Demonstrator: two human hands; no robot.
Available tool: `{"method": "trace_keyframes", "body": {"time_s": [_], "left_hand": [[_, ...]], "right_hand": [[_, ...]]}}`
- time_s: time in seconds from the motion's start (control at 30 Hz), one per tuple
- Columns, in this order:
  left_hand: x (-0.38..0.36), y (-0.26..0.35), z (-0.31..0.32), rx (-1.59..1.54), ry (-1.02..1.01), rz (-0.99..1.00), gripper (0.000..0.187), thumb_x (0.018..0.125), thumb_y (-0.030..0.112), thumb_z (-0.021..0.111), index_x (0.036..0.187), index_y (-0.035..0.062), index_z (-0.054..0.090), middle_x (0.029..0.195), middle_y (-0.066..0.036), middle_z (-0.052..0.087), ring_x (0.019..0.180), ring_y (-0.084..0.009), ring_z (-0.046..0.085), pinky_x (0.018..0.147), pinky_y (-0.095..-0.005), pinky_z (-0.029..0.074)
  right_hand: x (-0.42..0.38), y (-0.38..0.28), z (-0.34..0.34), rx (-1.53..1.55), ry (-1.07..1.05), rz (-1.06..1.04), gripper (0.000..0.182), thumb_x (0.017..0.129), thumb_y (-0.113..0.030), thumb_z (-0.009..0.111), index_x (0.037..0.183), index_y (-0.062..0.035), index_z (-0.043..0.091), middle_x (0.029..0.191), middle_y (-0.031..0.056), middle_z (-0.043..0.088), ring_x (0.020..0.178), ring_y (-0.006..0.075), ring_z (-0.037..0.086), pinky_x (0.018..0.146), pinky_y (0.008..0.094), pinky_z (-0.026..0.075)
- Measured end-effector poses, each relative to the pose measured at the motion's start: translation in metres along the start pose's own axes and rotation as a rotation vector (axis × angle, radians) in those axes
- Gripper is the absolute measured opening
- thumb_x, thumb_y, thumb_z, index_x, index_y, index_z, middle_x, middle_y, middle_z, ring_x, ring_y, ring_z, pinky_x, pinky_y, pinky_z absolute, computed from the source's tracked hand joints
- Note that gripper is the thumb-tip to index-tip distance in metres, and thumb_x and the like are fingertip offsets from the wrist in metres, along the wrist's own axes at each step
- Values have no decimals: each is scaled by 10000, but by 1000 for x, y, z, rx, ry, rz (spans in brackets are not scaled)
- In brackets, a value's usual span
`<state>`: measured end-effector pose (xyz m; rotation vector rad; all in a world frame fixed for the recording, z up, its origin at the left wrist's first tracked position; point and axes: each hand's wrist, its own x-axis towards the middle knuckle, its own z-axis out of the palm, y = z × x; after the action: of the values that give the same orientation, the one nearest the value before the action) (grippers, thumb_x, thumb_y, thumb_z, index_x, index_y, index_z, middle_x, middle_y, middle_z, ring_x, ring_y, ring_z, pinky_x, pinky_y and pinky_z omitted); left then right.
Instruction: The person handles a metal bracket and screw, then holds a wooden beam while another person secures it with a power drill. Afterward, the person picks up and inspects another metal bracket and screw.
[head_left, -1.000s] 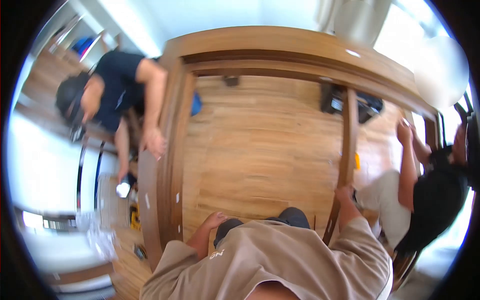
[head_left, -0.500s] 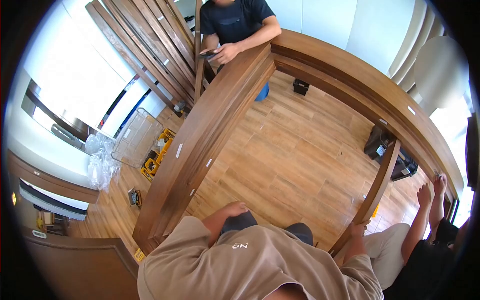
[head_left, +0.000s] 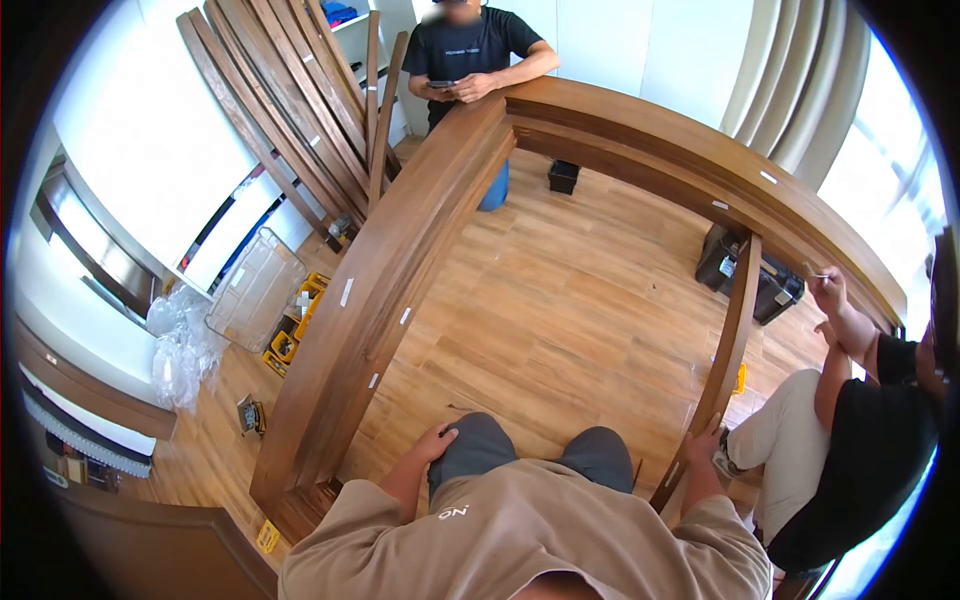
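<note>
My left hand [head_left: 435, 441] rests against my left knee, fingers lying along the grey trouser leg [head_left: 478, 455], with nothing visible in it. My right hand [head_left: 704, 444] is closed around the lower part of a narrow brown wooden bar [head_left: 738, 335]. That bar runs across the large brown wooden frame [head_left: 350, 290], from its far rail down towards me. Small white labels [head_left: 346, 292] are stuck on the frame. The grip's underside on the bar is hidden.
A co-worker [head_left: 465, 60] leans on the far left corner, holding a phone [head_left: 441, 86]. At right another co-worker [head_left: 850, 450] sits, a small thin object in one raised hand [head_left: 827, 287]. Black cases [head_left: 724, 262], a black bin [head_left: 563, 177] and leaning wooden planks [head_left: 285, 100] surround the frame.
My view has shifted, and my left hand now lies lower against my knee. The right co-worker's raised hand has left the frame's rail. My right hand stays on the bar.
</note>
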<state>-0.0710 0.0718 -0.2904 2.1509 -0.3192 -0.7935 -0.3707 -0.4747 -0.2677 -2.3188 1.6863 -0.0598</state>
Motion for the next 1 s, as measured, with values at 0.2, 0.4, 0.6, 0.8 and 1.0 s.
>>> {"method": "trace_keyframes", "body": {"time_s": [0.2, 0.4, 0.6, 0.8, 1.0], "left_hand": [[-3, 0, 1, -131, -52, -136, 472, 883, 354, 507, 1177, -15, 527, 1071, -169, 600, 992, -233, 559, 867, -321, 419], [-10, 18, -5, -242, -187, -138, 464, 877, 304, 519, 1203, -26, 503, 1072, -114, 595, 954, -186, 553, 867, -299, 414], [-13, 37, -5, -177, -207, -298, 437, 850, 250, 515, 1234, 43, 486, 1065, -105, 589, 953, -219, 555, 818, -359, 445], [-29, 75, -12, 94, -216, -206, 441, 834, 330, 512, 1218, 113, 498, 1064, -87, 582, 918, -248, 558, 676, -430, 466], [-22, 58, -11, -8, -260, -183, 413, 836, 332, 511, 1182, 106, 503, 975, -69, 570, 814, -221, 547, 646, -408, 468]], "right_hand": [[-27, 6, -1, 24, -115, 79, 1021, 698, -218, 690, 1432, -166, -18, 1391, 316, 155, 1302, 429, 197, 1064, 459, 240], [-54, 10, -10, 83, -164, 52, 1024, 683, -202, 690, 1429, -145, -9, 1399, 322, 121, 1310, 435, 163, 1083, 459, 200], [-51, 18, -4, 88, -204, 121, 1006, 714, -246, 677, 1433, -199, -26, 1436, 292, 85, 1326, 445, 134, 1071, 475, 214], [-43, 0, -23, 101, -261, 198, 887, 748, -328, 663, 1423, -162, 112, 1420, 265, 184, 1310, 412, 212, 1044, 429, 286], [35, -47, -111, 1004, 231, 43, 554, 841, -407, 565, 1235, -29, 471, 1173, 152, 545, 1093, 233, 513, 879, 348, 427]]}}
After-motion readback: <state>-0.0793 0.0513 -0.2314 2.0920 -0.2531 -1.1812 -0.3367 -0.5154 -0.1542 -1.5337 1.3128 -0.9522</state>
